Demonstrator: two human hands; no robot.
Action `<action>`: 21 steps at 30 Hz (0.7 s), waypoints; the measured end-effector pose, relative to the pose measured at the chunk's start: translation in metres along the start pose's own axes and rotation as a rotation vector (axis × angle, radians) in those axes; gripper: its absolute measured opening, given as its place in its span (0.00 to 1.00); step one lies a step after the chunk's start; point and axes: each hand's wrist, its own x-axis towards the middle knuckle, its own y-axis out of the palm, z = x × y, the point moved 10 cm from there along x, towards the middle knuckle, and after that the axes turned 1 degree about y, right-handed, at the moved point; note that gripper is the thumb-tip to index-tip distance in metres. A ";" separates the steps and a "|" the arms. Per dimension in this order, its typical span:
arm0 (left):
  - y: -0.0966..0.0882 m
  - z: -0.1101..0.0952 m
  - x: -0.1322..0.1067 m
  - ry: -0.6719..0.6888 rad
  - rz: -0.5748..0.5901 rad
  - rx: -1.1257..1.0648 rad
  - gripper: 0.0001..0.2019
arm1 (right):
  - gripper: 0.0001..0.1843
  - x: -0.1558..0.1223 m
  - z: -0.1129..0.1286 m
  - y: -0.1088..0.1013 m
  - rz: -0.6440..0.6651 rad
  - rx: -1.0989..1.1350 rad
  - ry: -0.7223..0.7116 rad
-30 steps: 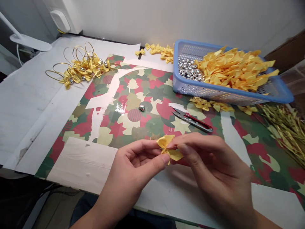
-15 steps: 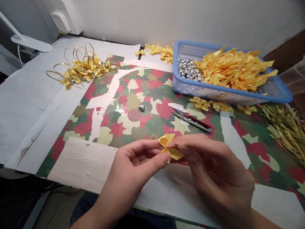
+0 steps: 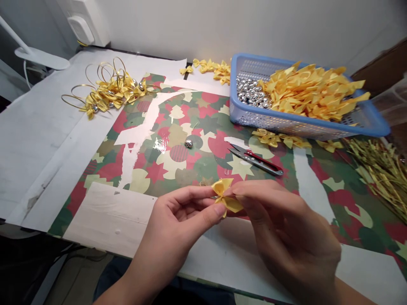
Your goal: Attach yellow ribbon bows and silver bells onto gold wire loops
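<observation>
Yellow satin bow (image 3: 226,195) hanging just above the near part of the patterned wrapping paper (image 3: 197,169), pinched at its gathered middle between both hands. Left hand (image 3: 181,220) closing into a narrow grip, thumb and forefinger squeezing the bow from the left; right hand (image 3: 286,224) narrowing its grip as well, fingertips (image 3: 243,190) pressing against the bow's centre from the right. Apparently shaping or tightening this one bow, a small finger job, seemingly calling for an even pinch from both sides and no reach across the paper. Blue plastic basket (image 3: 305,127) sitting at the far right, carrying silver bells (image 3: 251,94) and a larger heap of loose yellow bows (image 3: 313,91). More yellow bows (image 3: 270,137) lying along its near side. Red-handled snips (image 3: 254,161) resting on the paper just beyond the hands, with a lone silver bell (image 3: 188,143) lying farther left. Gold wire loops (image 3: 108,91) tangling with bows and bells at the far left. Straw-like golden strands (image 3: 378,178) spreading along the right edge, white covering stretching across the tabletop (image 3: 41,169), and a white desk lamp (image 3: 38,57) leaning in near the white wall (image 3: 222,29).
</observation>
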 end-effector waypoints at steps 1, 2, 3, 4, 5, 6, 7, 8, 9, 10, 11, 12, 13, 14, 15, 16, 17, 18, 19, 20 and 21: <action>0.000 0.000 0.000 -0.001 0.002 -0.004 0.05 | 0.25 0.000 0.001 0.000 0.007 -0.006 -0.008; 0.001 0.000 0.000 -0.001 0.004 -0.007 0.05 | 0.25 0.000 0.002 0.001 0.013 -0.012 -0.017; 0.001 0.000 0.000 -0.001 0.007 -0.008 0.05 | 0.25 0.000 0.002 0.001 0.017 -0.019 -0.025; 0.001 0.000 0.000 0.000 0.011 -0.007 0.06 | 0.25 0.000 0.003 0.001 0.019 -0.026 -0.031; 0.002 0.000 0.000 0.002 0.015 -0.006 0.06 | 0.25 0.001 0.003 0.001 0.023 -0.033 -0.033; 0.002 0.001 0.000 0.004 0.016 -0.006 0.06 | 0.25 0.001 0.004 0.001 0.025 -0.038 -0.036; 0.002 0.001 0.000 0.005 0.015 -0.006 0.06 | 0.24 0.001 0.005 0.000 0.027 -0.042 -0.039; 0.001 0.001 0.000 0.006 0.010 -0.005 0.06 | 0.24 0.001 0.005 0.001 0.031 -0.045 -0.043; 0.001 0.001 0.000 0.008 0.009 -0.002 0.06 | 0.23 0.002 0.006 0.001 0.038 -0.050 -0.048; 0.001 0.001 0.000 0.011 0.008 0.000 0.06 | 0.22 0.002 0.007 0.002 0.045 -0.057 -0.049; 0.001 0.000 0.000 0.015 0.008 0.002 0.06 | 0.22 0.002 0.007 0.002 0.051 -0.068 -0.048; 0.001 0.000 0.000 0.018 0.009 0.005 0.05 | 0.21 0.003 0.007 0.002 0.055 -0.078 -0.046; 0.001 0.000 0.000 0.020 0.013 0.007 0.05 | 0.21 0.003 0.007 0.003 0.061 -0.087 -0.042; 0.002 -0.001 0.000 0.023 0.016 0.008 0.05 | 0.20 0.004 0.008 0.003 0.063 -0.095 -0.041; 0.002 -0.001 0.000 0.024 0.019 0.007 0.05 | 0.20 0.005 0.009 0.003 0.067 -0.098 -0.041; 0.002 -0.001 0.000 0.024 0.018 0.007 0.05 | 0.19 0.006 0.009 0.003 0.070 -0.099 -0.040; 0.001 0.000 0.000 0.024 0.017 0.006 0.05 | 0.19 0.007 0.010 0.003 0.072 -0.095 -0.039; 0.000 0.000 0.000 0.024 0.013 0.003 0.05 | 0.19 0.008 0.010 0.003 0.074 -0.088 -0.035; -0.001 0.000 -0.001 0.026 0.009 0.000 0.05 | 0.19 0.009 0.010 0.003 0.077 -0.078 -0.031; -0.001 0.000 -0.001 0.028 0.006 -0.001 0.05 | 0.20 0.010 0.011 0.003 0.078 -0.067 -0.030; -0.002 0.000 -0.001 0.032 0.007 -0.001 0.05 | 0.20 0.011 0.011 0.003 0.079 -0.059 -0.029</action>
